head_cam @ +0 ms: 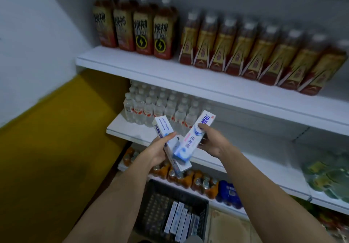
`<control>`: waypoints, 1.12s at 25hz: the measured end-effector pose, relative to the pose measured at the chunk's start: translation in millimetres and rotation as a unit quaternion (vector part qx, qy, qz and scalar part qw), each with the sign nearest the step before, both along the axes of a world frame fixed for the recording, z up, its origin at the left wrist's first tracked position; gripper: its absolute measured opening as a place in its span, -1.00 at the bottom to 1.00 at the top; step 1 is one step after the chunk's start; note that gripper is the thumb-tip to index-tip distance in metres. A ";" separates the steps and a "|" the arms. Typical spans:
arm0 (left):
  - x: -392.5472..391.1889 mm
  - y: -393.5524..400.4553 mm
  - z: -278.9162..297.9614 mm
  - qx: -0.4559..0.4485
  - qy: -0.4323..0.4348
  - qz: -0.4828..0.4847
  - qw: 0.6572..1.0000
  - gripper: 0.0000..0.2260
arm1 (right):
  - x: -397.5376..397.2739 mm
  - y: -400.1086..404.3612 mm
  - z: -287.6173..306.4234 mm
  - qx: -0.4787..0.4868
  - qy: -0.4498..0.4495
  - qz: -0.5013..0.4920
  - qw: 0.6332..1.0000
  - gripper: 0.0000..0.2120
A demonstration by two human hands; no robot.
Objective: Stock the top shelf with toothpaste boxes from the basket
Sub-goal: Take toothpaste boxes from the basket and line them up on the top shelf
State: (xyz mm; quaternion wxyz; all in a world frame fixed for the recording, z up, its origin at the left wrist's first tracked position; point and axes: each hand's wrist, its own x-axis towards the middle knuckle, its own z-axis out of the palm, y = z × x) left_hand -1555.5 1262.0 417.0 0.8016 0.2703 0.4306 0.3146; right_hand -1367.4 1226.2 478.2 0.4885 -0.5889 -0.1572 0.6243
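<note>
- Head view: the left hand (158, 151) has its grip closed round a toothpaste box (171, 144), thumb across the upper face. That box's long axis runs from upper left down to lower right.
- The right hand (209, 141) pinches a second toothpaste box (193, 139) near its upper end, fingers curled on its right edge. Its long axis leans the other way, upper right to lower left.
- The two boxes cross low down, the right-hand one lying over the left-hand one, so they form a V between the hands.
- More toothpaste boxes (178, 219) stand on edge in the dark basket (151, 199) below, between the forearms.
- The shelf board (132, 67) with the brown bottles (143, 29) is the highest one in view, above and beyond both hands. Whether it is the top shelf I cannot tell.
- Judgement: both boxes must travel up and away. The right hand's box already points its upper end towards the shelving, so it seems the readier to go first, once lifted clear of the crossing.
</note>
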 end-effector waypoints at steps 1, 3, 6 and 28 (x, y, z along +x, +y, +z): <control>1.9 -6.1 3.0 -0.006 -0.005 0.015 1.000 -0.54 | 7.6 -3.1 6.5 0.015 0.027 -0.033 0.999 -0.69; 5.2 -19.5 8.9 -0.005 -0.018 0.031 0.999 -0.52 | 19.8 -13.2 19.6 0.039 0.050 -0.091 0.994 -0.59; 16.5 -43.4 20.0 0.007 -0.044 0.044 0.998 -0.47 | 31.2 -36.4 35.5 0.050 0.092 -0.137 0.985 -0.64; 77.9 -95.3 130.0 0.098 -0.009 0.075 0.992 -0.65 | 97.2 -113.9 148.3 0.182 -0.485 0.061 0.853 -0.79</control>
